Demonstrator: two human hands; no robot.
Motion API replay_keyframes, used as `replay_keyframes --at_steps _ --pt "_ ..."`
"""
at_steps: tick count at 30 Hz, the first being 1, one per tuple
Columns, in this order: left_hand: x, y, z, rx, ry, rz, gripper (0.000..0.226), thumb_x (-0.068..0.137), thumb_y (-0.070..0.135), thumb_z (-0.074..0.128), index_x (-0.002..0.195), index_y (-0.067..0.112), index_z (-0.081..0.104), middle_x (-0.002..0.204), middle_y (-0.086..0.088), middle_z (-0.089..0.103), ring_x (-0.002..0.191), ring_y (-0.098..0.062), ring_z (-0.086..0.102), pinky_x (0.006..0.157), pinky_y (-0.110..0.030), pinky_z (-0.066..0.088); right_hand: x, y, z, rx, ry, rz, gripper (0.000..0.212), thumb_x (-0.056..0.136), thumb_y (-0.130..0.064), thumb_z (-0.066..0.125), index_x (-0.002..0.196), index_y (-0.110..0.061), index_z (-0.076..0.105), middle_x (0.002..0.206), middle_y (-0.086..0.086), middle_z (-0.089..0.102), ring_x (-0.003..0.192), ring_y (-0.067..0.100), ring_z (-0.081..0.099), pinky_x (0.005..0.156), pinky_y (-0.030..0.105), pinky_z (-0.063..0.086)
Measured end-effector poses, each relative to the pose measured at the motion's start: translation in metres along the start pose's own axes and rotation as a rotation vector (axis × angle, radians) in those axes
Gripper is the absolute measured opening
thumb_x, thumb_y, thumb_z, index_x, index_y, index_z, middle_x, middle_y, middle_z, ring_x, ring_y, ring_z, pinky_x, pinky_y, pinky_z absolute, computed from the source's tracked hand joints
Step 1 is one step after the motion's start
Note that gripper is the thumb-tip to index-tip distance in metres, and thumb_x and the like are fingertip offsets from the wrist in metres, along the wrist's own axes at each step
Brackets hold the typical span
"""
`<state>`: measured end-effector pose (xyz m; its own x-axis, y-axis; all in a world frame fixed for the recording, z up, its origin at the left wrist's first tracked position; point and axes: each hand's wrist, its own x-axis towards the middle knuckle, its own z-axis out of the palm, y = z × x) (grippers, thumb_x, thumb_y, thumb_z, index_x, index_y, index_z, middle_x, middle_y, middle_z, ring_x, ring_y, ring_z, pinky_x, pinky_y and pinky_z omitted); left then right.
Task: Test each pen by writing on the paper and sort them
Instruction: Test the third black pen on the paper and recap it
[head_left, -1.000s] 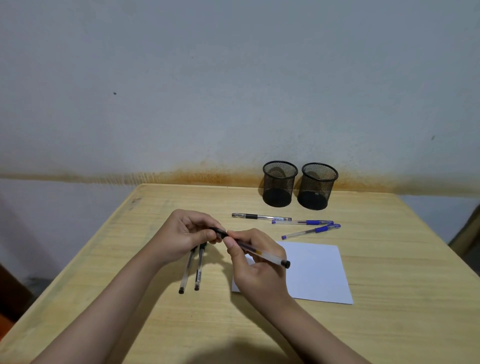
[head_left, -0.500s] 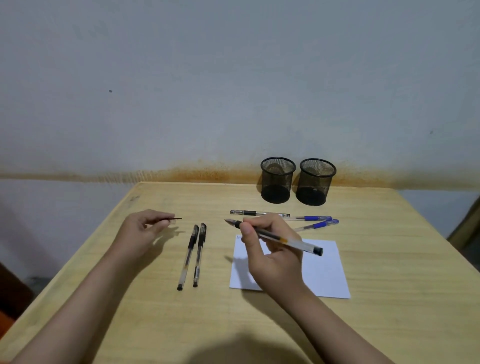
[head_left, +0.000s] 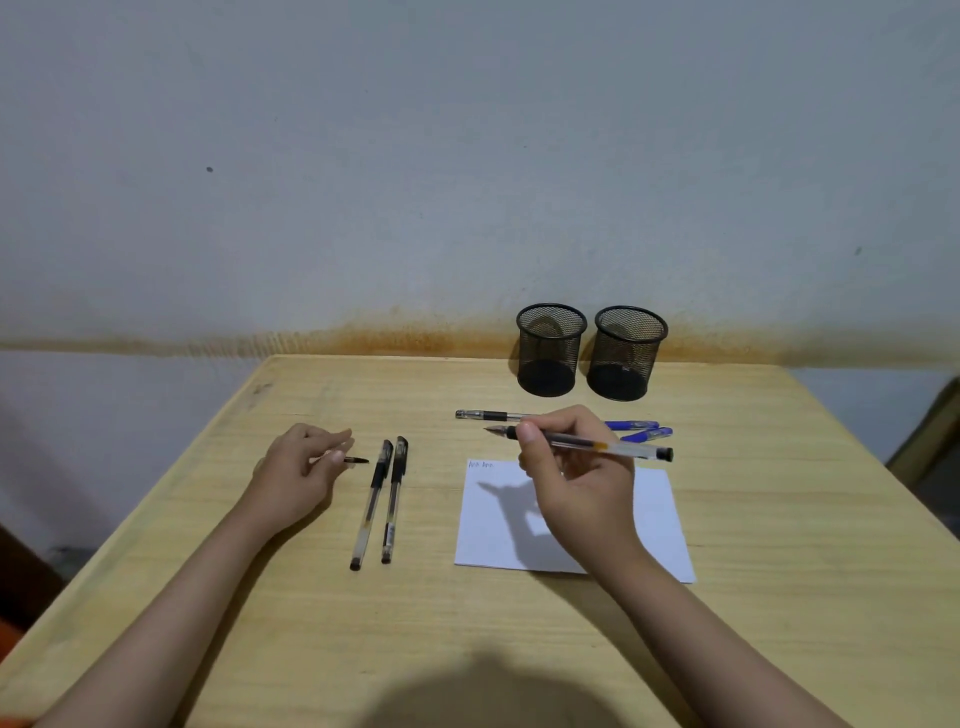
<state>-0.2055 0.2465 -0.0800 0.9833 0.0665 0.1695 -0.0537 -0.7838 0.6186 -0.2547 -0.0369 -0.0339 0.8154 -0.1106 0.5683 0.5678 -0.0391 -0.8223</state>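
Observation:
My right hand (head_left: 576, 475) grips an uncapped clear pen with black ink (head_left: 602, 446), tip pointing left, held above the top edge of a white paper (head_left: 665, 514). Small blue scribbles (head_left: 480, 464) mark the paper's top left corner. My left hand (head_left: 298, 467) rests on the table pinching the black pen cap (head_left: 356, 460). Two capped black pens (head_left: 384, 499) lie side by side between my hands. Beyond the paper lie another black pen (head_left: 491, 415) and two blue pens (head_left: 641, 428), partly hidden by my right hand.
Two black mesh pen cups (head_left: 550, 351) (head_left: 626, 353) stand side by side at the table's back edge against the wall. The wooden table (head_left: 519, 649) has its edges visible left and right. A dark object shows at the far right edge.
My hands pulled apart and the cap came off the pen. The left hand carried the cap leftward onto the table; the right hand lifted the pen over the paper.

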Motion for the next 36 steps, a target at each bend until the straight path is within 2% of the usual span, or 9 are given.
replay_keyframes --at_steps 3,5,9,13,16,19,24,27,36 --pt "-0.007 0.021 0.005 0.057 0.063 0.032 0.035 0.088 0.035 0.057 0.122 0.028 0.059 0.107 0.012 0.053 0.106 -0.016 0.054 0.096 -0.050 0.043 0.008 0.006 -0.009 -0.020 0.041 0.054 0.012 0.081 -0.015 0.070 0.080 -0.024 0.064 0.067 -0.014 0.067 0.064 0.007 0.064 0.062 0.021 0.051" --pt "-0.018 0.045 0.012 -0.032 0.085 0.048 0.038 0.085 0.044 0.057 0.120 0.029 0.060 0.110 0.011 0.053 0.105 -0.013 0.055 0.097 -0.047 0.044 0.015 0.012 -0.013 -0.027 0.064 0.109 0.017 0.083 -0.006 0.070 0.077 -0.022 0.065 0.063 -0.008 0.067 0.060 0.010 0.063 0.060 0.029 0.055" --pt "-0.040 0.085 0.041 -0.054 -0.063 0.204 0.057 0.078 0.055 0.045 0.119 0.020 0.060 0.116 0.004 0.052 0.106 -0.015 0.053 0.097 -0.040 0.043 0.025 0.027 -0.015 -0.022 0.086 0.235 0.017 0.083 -0.005 0.069 0.068 -0.012 0.063 0.052 -0.005 0.063 0.048 0.010 0.058 0.048 0.022 0.050" --pt "-0.055 0.101 0.070 0.079 -0.219 0.239 0.055 0.087 0.053 0.043 0.133 0.023 0.043 0.145 0.001 0.032 0.135 -0.016 0.028 0.110 -0.037 0.029 0.029 0.044 -0.006 -0.098 -0.031 0.313 0.021 0.081 -0.009 0.072 0.066 -0.010 0.059 0.051 -0.005 0.063 0.045 0.007 0.057 0.045 0.020 0.048" --pt "-0.057 0.100 0.081 0.229 -0.285 0.237 0.059 0.091 0.052 0.039 0.142 0.026 0.027 0.157 -0.002 0.010 0.144 -0.020 0.005 0.116 -0.041 0.016 0.034 0.058 0.000 -0.097 -0.066 0.445 0.020 0.083 -0.009 0.070 0.070 -0.005 0.056 0.053 0.002 0.062 0.047 0.014 0.060 0.046 0.024 0.051" --pt "-0.059 0.099 0.082 0.265 -0.322 0.216 0.060 0.093 0.052 0.034 0.146 0.028 0.017 0.159 -0.001 -0.004 0.145 -0.017 -0.008 0.118 -0.040 0.005 0.038 0.071 0.001 -0.098 -0.091 0.532 0.019 0.084 -0.005 0.068 0.071 -0.005 0.054 0.052 0.007 0.062 0.049 0.021 0.063 0.048 0.030 0.054" --pt "-0.058 0.095 0.088 0.379 -0.352 0.252 0.063 0.094 0.054 0.017 0.148 0.030 -0.003 0.157 -0.003 -0.020 0.143 -0.016 -0.020 0.116 -0.038 -0.008 0.038 0.077 0.004 -0.116 -0.052 0.582 0.017 0.084 -0.004 0.067 0.078 0.008 0.055 0.064 0.025 0.065 0.047 0.019 0.066 0.046 0.028 0.055" --pt "-0.058 0.095 0.090 0.414 -0.350 0.257 0.070 0.084 0.060 0.002 0.147 0.031 -0.008 0.155 -0.004 -0.023 0.143 -0.017 -0.022 0.114 -0.038 -0.011 0.037 0.077 0.006 -0.142 -0.032 0.561 0.013 0.083 0.001 0.064 0.079 0.009 0.054 0.063 0.027 0.065 0.044 0.016 0.065 0.044 0.027 0.054" --pt "-0.057 0.097 0.092 0.446 -0.377 0.251 0.080 0.073 0.060 -0.010 0.146 0.030 -0.013 0.153 -0.004 -0.028 0.141 -0.018 -0.025 0.112 -0.037 -0.014 0.034 0.087 0.009 -0.268 -0.036 0.482 0.017 0.083 -0.002 0.063 0.075 0.008 0.050 0.064 0.028 0.063 0.048 0.018 0.066 0.046 0.029 0.053"
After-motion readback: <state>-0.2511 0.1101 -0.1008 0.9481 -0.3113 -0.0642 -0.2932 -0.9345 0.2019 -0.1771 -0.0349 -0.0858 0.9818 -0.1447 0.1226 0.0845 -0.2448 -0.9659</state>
